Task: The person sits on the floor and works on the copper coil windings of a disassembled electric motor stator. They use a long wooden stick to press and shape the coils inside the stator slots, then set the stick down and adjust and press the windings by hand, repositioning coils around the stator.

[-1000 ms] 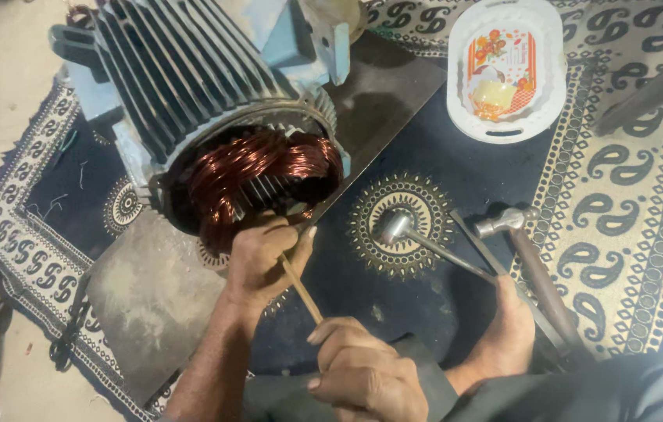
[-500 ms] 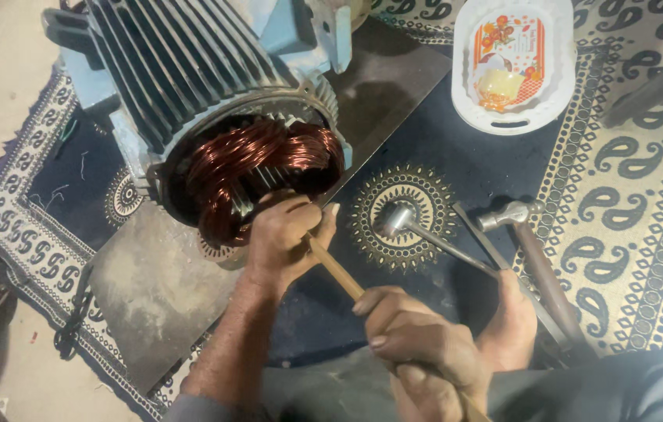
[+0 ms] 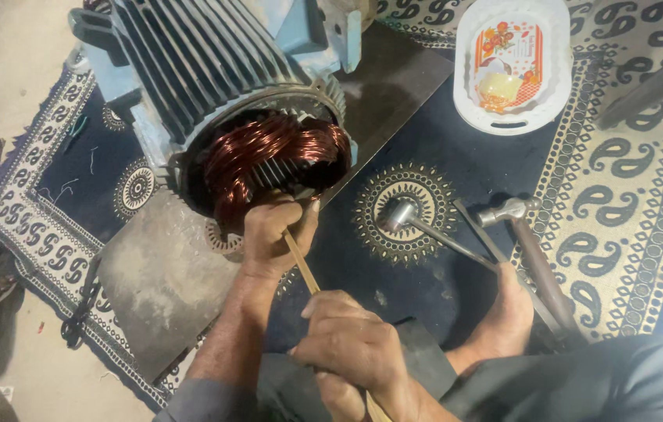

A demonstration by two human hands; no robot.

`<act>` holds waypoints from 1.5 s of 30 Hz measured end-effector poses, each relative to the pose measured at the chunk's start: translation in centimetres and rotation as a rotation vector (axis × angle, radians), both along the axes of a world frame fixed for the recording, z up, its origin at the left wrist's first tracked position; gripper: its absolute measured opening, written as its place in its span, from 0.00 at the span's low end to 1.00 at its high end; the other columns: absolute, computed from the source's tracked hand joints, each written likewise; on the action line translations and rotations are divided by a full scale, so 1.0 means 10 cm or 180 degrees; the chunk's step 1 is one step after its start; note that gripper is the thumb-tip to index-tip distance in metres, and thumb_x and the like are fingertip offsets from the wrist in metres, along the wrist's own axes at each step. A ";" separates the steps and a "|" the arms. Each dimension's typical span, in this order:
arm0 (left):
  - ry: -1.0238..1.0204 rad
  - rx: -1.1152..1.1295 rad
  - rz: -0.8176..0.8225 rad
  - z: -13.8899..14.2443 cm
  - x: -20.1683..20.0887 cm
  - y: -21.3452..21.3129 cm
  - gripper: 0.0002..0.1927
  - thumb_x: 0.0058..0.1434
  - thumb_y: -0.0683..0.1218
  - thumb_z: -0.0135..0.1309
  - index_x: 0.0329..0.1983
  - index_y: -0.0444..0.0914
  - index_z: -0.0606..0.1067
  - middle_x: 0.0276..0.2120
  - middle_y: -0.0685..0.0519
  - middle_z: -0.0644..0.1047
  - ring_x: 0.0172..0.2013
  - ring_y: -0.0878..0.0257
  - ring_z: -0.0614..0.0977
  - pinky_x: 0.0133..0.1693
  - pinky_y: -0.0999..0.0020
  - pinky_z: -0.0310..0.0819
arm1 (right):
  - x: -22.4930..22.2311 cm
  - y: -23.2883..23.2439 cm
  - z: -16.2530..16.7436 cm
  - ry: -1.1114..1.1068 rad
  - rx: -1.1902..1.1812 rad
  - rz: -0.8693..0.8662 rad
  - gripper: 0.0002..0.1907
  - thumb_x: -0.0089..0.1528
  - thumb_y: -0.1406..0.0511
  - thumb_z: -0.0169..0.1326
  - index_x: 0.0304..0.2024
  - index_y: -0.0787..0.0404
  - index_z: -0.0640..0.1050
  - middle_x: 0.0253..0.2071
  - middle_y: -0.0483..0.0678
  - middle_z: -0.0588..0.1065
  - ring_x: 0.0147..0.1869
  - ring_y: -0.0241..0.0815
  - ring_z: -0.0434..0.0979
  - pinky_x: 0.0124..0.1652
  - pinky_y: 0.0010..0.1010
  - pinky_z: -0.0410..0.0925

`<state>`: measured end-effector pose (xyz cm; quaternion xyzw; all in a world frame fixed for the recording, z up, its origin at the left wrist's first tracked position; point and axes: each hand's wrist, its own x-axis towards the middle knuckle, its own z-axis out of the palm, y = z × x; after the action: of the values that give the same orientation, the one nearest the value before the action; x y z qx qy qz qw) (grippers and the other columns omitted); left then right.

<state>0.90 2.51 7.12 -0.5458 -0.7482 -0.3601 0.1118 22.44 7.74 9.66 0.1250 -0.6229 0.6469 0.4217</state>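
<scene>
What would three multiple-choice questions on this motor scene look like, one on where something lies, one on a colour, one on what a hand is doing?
1. Where does the white tray lie?
A. on the patterned rug, upper right
B. inside the motor
C. under the left hand

2. What colour are the windings in the motor housing?
A. green
B. copper red
C. white

3. What is the right hand doing?
A. lying open on the rug
B. gripping the wooden stick
C. lifting a hammer

Answers:
1 A, the tray sits on the rug, away from the motor.
2 B, the coils shine copper red.
3 B, its fingers close round the wooden stick, which the left hand steadies by the windings; both hammers lie untouched.
</scene>
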 end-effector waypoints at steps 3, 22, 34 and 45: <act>-0.0102 0.0081 0.0097 0.03 0.09 -0.01 0.21 0.59 0.39 0.63 0.15 0.36 0.65 0.17 0.48 0.69 0.19 0.52 0.72 0.24 0.59 0.63 | 0.08 -0.06 0.03 -0.0212 -0.0125 -0.0030 0.18 0.68 0.59 0.48 0.38 0.69 0.79 0.24 0.49 0.71 0.33 0.45 0.75 0.56 0.51 0.73; 0.0242 0.0406 0.0103 0.11 0.93 0.03 0.20 0.57 0.39 0.63 0.16 0.39 0.65 0.19 0.52 0.69 0.26 0.53 0.72 0.37 0.56 0.67 | 0.81 -0.04 -0.01 0.0475 -0.0476 -0.0544 0.15 0.67 0.64 0.53 0.33 0.72 0.78 0.24 0.50 0.73 0.30 0.45 0.76 0.47 0.54 0.74; -0.0331 0.0448 -0.0716 0.38 1.39 -0.16 0.12 0.60 0.46 0.61 0.43 0.39 0.74 0.36 0.49 0.77 0.40 0.49 0.79 0.45 0.54 0.72 | 0.64 0.22 0.25 -0.0048 -0.0800 -0.0302 0.15 0.67 0.61 0.54 0.46 0.69 0.74 0.33 0.50 0.74 0.38 0.43 0.76 0.47 0.45 0.72; -0.1340 -0.3086 0.0426 -0.52 0.33 -1.26 0.13 0.64 0.54 0.54 0.42 0.42 0.78 0.38 0.44 0.81 0.43 0.42 0.81 0.44 0.47 0.74 | 0.25 0.86 -0.06 -0.1445 -0.1645 -0.0823 0.22 0.67 0.59 0.54 0.58 0.66 0.71 0.41 0.51 0.75 0.45 0.41 0.75 0.47 0.37 0.70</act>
<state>4.16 -10.07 1.93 -0.4019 -0.8683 -0.0669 -0.2831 24.95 16.37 9.03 -0.2122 -0.5273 0.7355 0.3687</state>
